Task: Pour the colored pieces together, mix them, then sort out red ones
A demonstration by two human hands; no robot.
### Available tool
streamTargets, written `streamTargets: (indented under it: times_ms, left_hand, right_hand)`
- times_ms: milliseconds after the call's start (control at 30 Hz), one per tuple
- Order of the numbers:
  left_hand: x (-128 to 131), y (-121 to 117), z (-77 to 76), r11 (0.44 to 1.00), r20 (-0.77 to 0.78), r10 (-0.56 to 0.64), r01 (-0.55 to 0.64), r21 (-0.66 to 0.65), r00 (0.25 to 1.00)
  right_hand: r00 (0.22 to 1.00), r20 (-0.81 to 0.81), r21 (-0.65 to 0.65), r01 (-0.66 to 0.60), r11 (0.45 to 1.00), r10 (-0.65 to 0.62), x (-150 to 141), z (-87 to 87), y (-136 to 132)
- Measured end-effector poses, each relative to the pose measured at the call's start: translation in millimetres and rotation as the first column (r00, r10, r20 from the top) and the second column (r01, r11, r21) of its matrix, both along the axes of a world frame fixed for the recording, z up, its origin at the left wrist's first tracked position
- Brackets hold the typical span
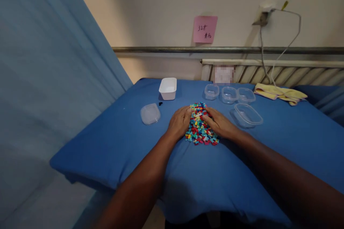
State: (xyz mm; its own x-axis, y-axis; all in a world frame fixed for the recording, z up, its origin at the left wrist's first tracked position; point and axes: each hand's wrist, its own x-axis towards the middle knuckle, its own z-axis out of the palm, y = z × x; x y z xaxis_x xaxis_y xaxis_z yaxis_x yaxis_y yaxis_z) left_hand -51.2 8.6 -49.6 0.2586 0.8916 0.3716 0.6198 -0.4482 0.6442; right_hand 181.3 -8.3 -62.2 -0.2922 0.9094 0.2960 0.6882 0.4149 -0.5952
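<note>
A heap of small colourful plastic building bricks lies on the blue-covered table, in red, teal, yellow, white and blue. My left hand is held flat along the heap's left side, its fingers stretched forward and touching the bricks. On the opposite side, my right hand cups the heap with its fingers extended and its thumb apart, resting against the bricks. Neither hand grips a brick that I can see; the undersides of the palms are hidden.
A white tub and stacked clear lids stand left, beside a small black item. Clear containers stand at the back right, with a larger clear container nearer. A yellow cloth lies under a hanging cable.
</note>
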Motion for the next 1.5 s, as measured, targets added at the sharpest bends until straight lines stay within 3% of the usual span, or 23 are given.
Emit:
streamTargets:
  times_ms: [133, 267, 333, 433, 533, 600, 700, 833, 933, 1167, 1333, 1500]
  left_hand:
    - [-2, -8, 7.5, 0.997, 0.012, 0.006, -0.007, 0.081, 1.0]
    - [4, -32, 25.2, 0.972, -0.016, 0.033, -0.028, 0.235, 0.999]
    - [11, -43, 36.0, 0.97, -0.072, -0.022, 0.038, 0.238, 0.997]
    - [24, -45, 49.7, 0.977, -0.09, -0.119, 0.132, 0.166, 0.989]
    - [34, -36, 58.0, 0.993, 0.019, -0.114, 0.114, -0.014, 0.993]
    - [37, -34, 60.6, 0.974, 0.15, -0.09, 0.119, -0.193, 0.985]
    - [33, -42, 60.7, 0.856, 0.339, -0.093, 0.249, -0.453, 0.936]
    - [22, -57, 56.4, 0.712, 0.404, -0.029, 0.303, -0.634, 0.914]
    - [18, -58, 52.8, 0.663, 0.415, -0.002, 0.311, -0.681, 0.91]
    - [20, -53, 51.2, 0.674, 0.461, 0.031, 0.323, -0.665, 0.887]
    - [24, -55, 55.4, 0.611, 0.491, 0.057, 0.358, -0.706, 0.869]
    - [28, -58, 55.0, 0.502, 0.523, 0.053, 0.43, -0.75, 0.851]
  right_hand:
    - [0.997, 0.069, 0.013, -0.043, 0.999, 0.042, 5, 8.9, -15]
    - [0.998, 0.043, 0.179, -0.052, 0.983, 0.045, 12, 28.0, -31]
    - [0.996, 0.018, 0.256, -0.092, 0.962, 0.09, 13, 37.9, -39]
    - [0.996, 0.021, 0.265, -0.087, 0.96, 0.084, 8, 46.1, -47]
    - [0.998, -0.058, 0.172, 0.024, 0.985, -0.014, 4, 44.7, -43]
    - [0.98, -0.18, 0.017, 0.088, 0.996, -0.084, 5, 41.7, -36]
    - [0.919, -0.375, -0.24, 0.033, 0.97, -0.123, 8, 39.3, -25]
    - [0.849, -0.523, -0.376, -0.152, 0.914, -0.074, 7, 38.9, -24]
    - [0.819, -0.569, -0.423, -0.215, 0.88, -0.073, 5, 36.6, -31]
    - [0.768, -0.627, -0.487, -0.256, 0.835, -0.13, 1, 33.5, -43]
    - [0.748, -0.649, -0.519, -0.298, 0.802, -0.142, -1, 40.4, -50]
    - [0.722, -0.667, -0.58, -0.348, 0.737, -0.183, 3, 47.2, -55]
